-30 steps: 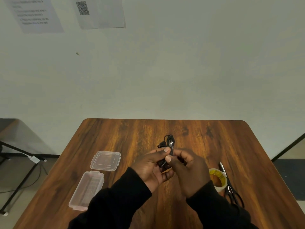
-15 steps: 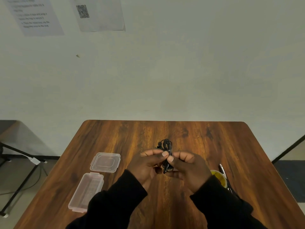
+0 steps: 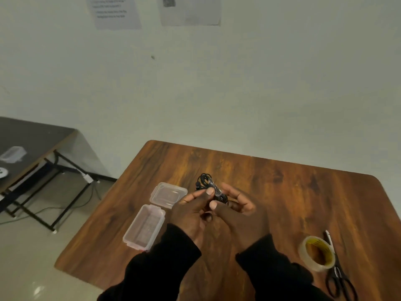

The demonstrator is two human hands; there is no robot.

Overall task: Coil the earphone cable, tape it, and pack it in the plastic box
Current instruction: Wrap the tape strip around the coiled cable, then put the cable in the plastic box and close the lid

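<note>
Earphone cable point(image 3: 209, 186): black, wound into a small bundle with a clear shiny wrap round its middle; held above the worktop's centre, loops sticking up toward the far edge.

Plastic box point(image 3: 144, 227): clear, rectangular, open and upright, near the left edge.

Box lid point(image 3: 168, 194): clear, lying flat just beyond the box.

Tape roll point(image 3: 316, 253): clear with a yellow core, flat, near the right front corner.

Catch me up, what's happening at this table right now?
A person holds a coiled black earphone cable between both hands, left hand and right hand, above the wooden table. Clear tape seems wrapped around it. The open plastic box and its lid lie to the left; tape roll and scissors lie to the right.
</note>
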